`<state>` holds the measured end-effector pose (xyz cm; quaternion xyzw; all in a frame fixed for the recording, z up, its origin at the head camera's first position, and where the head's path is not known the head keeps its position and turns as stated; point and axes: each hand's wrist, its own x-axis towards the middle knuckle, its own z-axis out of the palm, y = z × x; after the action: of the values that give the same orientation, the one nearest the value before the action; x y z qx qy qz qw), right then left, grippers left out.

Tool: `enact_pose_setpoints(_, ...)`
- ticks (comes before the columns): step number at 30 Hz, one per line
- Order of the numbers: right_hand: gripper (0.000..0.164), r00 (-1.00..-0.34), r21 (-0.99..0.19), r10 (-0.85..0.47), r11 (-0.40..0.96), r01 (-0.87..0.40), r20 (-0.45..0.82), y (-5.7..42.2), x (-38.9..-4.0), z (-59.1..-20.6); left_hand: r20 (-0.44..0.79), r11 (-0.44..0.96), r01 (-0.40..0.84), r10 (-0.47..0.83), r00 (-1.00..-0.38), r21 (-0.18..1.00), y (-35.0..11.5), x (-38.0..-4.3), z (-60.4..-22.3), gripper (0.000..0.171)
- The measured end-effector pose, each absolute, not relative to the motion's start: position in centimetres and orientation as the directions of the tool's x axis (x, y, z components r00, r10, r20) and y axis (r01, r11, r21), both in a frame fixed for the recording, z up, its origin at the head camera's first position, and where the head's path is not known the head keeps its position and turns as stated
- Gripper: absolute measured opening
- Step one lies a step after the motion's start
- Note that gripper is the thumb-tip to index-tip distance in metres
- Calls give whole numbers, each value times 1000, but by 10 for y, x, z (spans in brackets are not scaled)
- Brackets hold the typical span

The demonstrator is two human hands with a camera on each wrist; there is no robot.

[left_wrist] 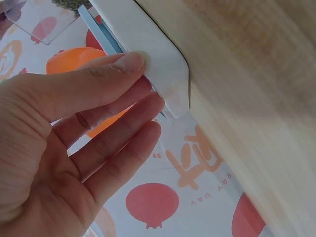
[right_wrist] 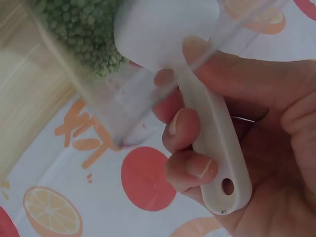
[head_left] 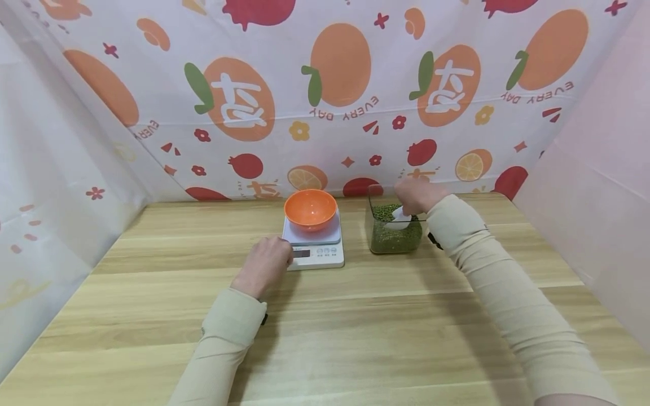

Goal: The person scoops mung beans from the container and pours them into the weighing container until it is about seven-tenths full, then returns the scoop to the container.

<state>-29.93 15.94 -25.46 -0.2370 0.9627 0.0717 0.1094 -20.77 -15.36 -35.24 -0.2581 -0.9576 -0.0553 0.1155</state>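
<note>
My right hand (head_left: 420,194) grips a white plastic scoop (right_wrist: 217,143) by its handle, thumb near the top and fingers curled round it. The scoop's head dips into green beans (head_left: 388,235) inside a clear square container (head_left: 373,217). My left hand (head_left: 266,264) holds the left front corner of a white kitchen scale (head_left: 330,256), with the thumb on the edge and fingertips beside it in the left wrist view. On the scale's platform sits an orange bowl (head_left: 311,210); its visible inside shows no contents.
The scale and container stand side by side near the back of a wooden table (head_left: 345,338). Behind them hangs a white fruit-print curtain (head_left: 325,135), which continues along both sides. The scale's small display (head_left: 302,254) is partly beside my left fingers.
</note>
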Motion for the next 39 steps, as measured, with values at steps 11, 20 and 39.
enact_pose_setpoints(11, 19, -879, 2, -376, 919, -394, -293, 154, -302, -262, 254, 857, 510, 478, -841, 74, -155, -207, -352, 41)
enact_pose_setpoints(20, 11, -889, -33, -349, 934, -356, -297, 153, -303, -269, 245, 855, 512, 481, -842, 82, -156, -207, -354, 40)
enact_pose_setpoints(39, 16, -877, 19, -444, 890, -455, -184, 157, -305, -282, 252, 856, 508, 473, -844, 93, -156, -207, -352, 42)
